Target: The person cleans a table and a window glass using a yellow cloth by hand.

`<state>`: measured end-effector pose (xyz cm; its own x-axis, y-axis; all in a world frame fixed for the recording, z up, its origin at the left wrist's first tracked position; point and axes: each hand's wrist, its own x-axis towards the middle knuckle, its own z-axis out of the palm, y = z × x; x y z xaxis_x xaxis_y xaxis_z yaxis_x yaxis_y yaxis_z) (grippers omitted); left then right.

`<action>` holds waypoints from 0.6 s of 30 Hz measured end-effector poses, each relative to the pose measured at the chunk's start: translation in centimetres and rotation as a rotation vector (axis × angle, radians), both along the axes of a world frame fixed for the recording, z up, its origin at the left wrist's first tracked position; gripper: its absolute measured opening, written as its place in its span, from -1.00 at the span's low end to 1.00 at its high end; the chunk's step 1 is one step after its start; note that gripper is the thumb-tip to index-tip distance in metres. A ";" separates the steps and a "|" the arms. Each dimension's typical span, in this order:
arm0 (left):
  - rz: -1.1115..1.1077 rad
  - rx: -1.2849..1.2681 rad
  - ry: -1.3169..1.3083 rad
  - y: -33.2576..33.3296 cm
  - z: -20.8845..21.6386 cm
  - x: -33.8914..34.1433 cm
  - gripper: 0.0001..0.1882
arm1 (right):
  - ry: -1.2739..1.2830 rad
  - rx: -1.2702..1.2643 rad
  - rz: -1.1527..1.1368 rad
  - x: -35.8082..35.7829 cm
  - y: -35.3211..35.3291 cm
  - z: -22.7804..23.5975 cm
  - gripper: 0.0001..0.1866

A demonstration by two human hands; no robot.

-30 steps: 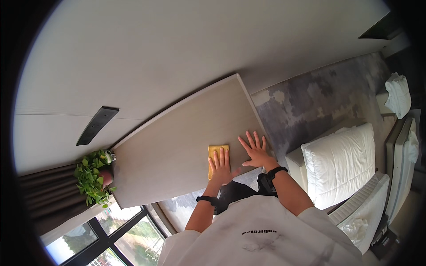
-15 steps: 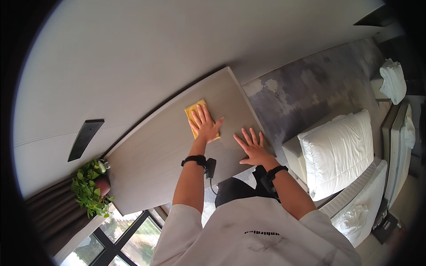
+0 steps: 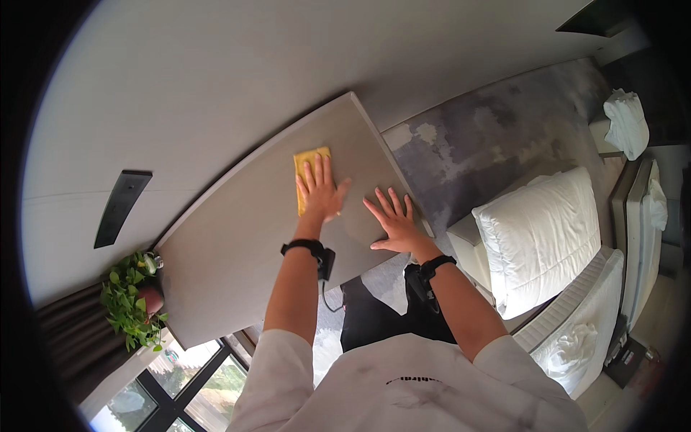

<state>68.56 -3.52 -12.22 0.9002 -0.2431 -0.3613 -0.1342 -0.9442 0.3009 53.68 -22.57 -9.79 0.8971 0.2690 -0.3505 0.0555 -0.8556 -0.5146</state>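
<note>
A folded yellow cloth (image 3: 301, 162) lies flat on the grey-brown desktop (image 3: 237, 237). My left hand (image 3: 321, 191) rests palm down on it with the fingers stretched out toward its far edge; the thumb sticks out to the right, slightly blurred. Part of the cloth is covered by the palm and fingers. To the right, near the desk's right end, my right hand (image 3: 396, 225) is spread on the bare desktop, holding nothing. Both wrists wear black straps with small devices, and a thin cable hangs from the left one.
A potted green plant (image 3: 133, 299) stands at the desk's left end, by a window (image 3: 180, 389) and dark curtain. The wall (image 3: 216, 93) borders the far edge and carries a black strip (image 3: 124, 209). Rightward are patterned carpet (image 3: 468, 151) and a white pillow (image 3: 540, 241).
The whole view has shifted slightly, moving the desk up and left in the picture. My left hand and the cloth have turned a little on the desktop. My right hand stays spread there.
</note>
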 end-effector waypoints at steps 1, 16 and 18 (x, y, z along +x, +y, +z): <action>-0.036 -0.010 -0.003 0.1 -0.3 -2.4 -0.09 | -0.018 0.007 0.004 -0.1 0.0 0.1 0.19; -0.163 0.010 0.155 -2.2 -0.3 -22.8 0.04 | -0.161 0.079 0.156 -4.6 -5.4 -0.4 -0.11; -0.137 -0.050 0.227 -2.8 -0.2 -22.1 0.04 | -0.155 0.072 0.150 -5.4 -5.7 -0.3 -0.13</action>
